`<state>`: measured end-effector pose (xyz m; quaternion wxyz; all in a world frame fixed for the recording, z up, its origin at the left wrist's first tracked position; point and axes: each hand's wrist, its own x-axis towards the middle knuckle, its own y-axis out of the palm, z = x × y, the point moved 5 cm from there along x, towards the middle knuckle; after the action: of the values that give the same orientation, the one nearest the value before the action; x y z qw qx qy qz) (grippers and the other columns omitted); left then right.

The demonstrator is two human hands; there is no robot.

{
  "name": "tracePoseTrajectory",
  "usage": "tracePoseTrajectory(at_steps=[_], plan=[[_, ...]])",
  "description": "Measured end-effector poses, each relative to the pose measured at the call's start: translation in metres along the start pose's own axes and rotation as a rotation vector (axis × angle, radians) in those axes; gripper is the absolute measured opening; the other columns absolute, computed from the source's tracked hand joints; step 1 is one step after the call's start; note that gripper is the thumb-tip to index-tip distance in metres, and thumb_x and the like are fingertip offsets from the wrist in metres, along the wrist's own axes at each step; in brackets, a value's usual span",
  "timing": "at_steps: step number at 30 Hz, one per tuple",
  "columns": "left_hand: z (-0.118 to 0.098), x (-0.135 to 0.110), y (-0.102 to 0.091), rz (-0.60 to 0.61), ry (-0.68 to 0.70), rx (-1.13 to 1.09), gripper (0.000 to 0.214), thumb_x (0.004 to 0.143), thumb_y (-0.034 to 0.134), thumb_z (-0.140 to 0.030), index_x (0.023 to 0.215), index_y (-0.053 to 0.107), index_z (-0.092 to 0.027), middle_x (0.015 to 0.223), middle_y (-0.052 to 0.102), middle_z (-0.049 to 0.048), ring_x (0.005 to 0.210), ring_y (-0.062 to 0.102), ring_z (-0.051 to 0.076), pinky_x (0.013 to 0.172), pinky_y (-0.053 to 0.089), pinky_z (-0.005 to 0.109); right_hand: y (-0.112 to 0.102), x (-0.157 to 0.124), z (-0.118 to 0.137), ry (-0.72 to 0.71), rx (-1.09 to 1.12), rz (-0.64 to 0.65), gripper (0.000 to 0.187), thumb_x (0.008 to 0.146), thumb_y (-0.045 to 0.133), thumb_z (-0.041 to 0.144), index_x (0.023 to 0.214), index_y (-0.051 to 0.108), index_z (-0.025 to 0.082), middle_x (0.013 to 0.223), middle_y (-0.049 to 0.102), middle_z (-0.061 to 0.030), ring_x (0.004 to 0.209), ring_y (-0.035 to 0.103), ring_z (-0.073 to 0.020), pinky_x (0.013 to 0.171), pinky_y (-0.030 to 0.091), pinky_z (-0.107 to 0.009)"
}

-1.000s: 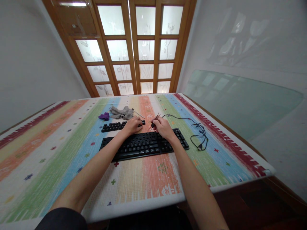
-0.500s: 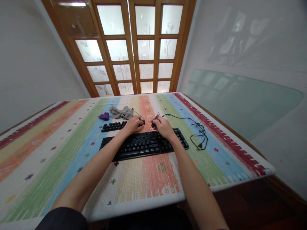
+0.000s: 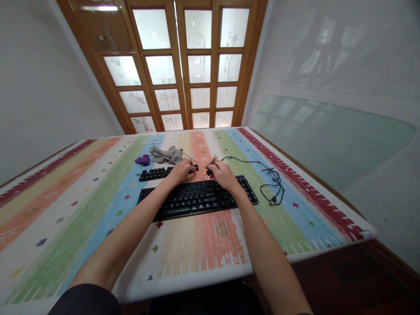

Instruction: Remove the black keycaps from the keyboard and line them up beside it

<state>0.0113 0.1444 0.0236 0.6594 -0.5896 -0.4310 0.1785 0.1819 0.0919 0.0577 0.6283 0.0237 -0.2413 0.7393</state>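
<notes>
A black keyboard (image 3: 197, 199) lies on the striped tablecloth (image 3: 82, 205). Behind it sits a black strip of keys (image 3: 154, 173). My left hand (image 3: 181, 170) rests curled over the right end of that strip and the keyboard's back edge. My right hand (image 3: 223, 174) is closed in a pinch on a small thin tool (image 3: 210, 166) with a dark tip, held just behind the keyboard's back edge. What the left fingers hold, if anything, is hidden.
The keyboard's black cable (image 3: 267, 177) loops to the right, ending in a USB plug near the keyboard's right end. A grey cloth (image 3: 166, 154) and a small purple item (image 3: 143, 159) lie behind the key strip. Wooden glazed doors stand beyond the table's far edge.
</notes>
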Motion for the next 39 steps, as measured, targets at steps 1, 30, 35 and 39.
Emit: tracePoseTrajectory(at_steps=[1, 30, 35, 39], plan=[[0.0, 0.0, 0.0, -0.003, 0.003, -0.006, 0.016, 0.079, 0.062, -0.021, 0.083, 0.077, -0.021, 0.095, 0.06, 0.0087, 0.092, 0.057, 0.024, 0.084, 0.05, 0.036, 0.0, 0.0, 0.0, -0.001, -0.002, 0.0, 0.018, 0.085, 0.045, 0.023, 0.078, 0.061, 0.016, 0.056, 0.058, 0.0023, 0.051, 0.056, -0.0112, 0.057, 0.045, -0.022], [0.025, -0.038, -0.023, -0.045, 0.056, 0.111, 0.018, 0.078, 0.062, -0.023, 0.093, 0.07, -0.02, 0.096, 0.059, 0.0073, 0.09, 0.053, 0.023, 0.082, 0.048, 0.035, 0.001, 0.0, 0.002, -0.009, 0.007, 0.006, 0.018, 0.084, 0.046, 0.023, 0.078, 0.061, 0.014, 0.058, 0.06, 0.0012, 0.048, 0.054, -0.0104, 0.055, 0.043, -0.022], [0.028, -0.042, -0.024, -0.037, 0.041, 0.127, 0.014, 0.08, 0.06, -0.021, 0.088, 0.071, -0.019, 0.097, 0.06, 0.0072, 0.09, 0.053, 0.022, 0.081, 0.048, 0.035, 0.001, -0.001, 0.002, -0.005, 0.003, 0.005, 0.018, 0.085, 0.046, 0.021, 0.078, 0.06, 0.014, 0.057, 0.058, 0.0022, 0.048, 0.053, -0.0096, 0.054, 0.042, -0.021], [0.028, -0.043, -0.024, -0.03, 0.036, 0.151, 0.014, 0.082, 0.058, -0.02, 0.086, 0.071, -0.019, 0.097, 0.06, 0.0079, 0.091, 0.053, 0.023, 0.08, 0.048, 0.036, 0.001, -0.001, 0.002, 0.002, -0.003, 0.006, 0.018, 0.085, 0.047, 0.021, 0.077, 0.061, 0.014, 0.057, 0.058, 0.0023, 0.048, 0.053, -0.0096, 0.054, 0.041, -0.021]])
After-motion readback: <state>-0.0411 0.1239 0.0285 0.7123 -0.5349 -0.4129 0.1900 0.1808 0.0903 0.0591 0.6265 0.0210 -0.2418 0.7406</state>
